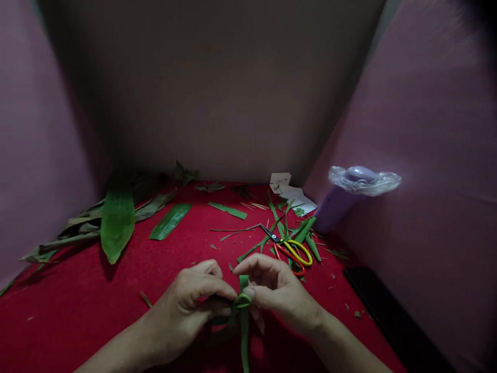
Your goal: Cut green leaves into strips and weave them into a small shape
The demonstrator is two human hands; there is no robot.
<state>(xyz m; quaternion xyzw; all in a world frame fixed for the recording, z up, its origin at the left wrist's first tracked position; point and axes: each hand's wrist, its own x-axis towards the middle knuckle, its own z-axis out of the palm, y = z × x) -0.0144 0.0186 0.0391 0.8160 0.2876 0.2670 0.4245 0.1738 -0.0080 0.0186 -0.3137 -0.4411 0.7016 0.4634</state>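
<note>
Both hands meet low in the middle of the view over a green leaf strip [244,336] that is looped at its upper part, with one long end hanging down. My left hand [190,295] pinches the folded leaf between thumb and fingers; much of that part is dark and covered by the hand. From the other side, my right hand [277,290] holds the loop with its thumb, its index finger curved above. Just beyond the right hand lie scissors [297,253] with one red and one yellow handle, their dark blades pointing up and left.
Cut leaf scraps [308,230] surround the scissors on the red cloth [186,254]. Whole leaves [117,223] pile at the left, beside a shorter leaf piece [170,221]. At the right stand a purple container [336,207] with plastic wrap and a black flat object [373,295]. White papers [298,199] lie behind.
</note>
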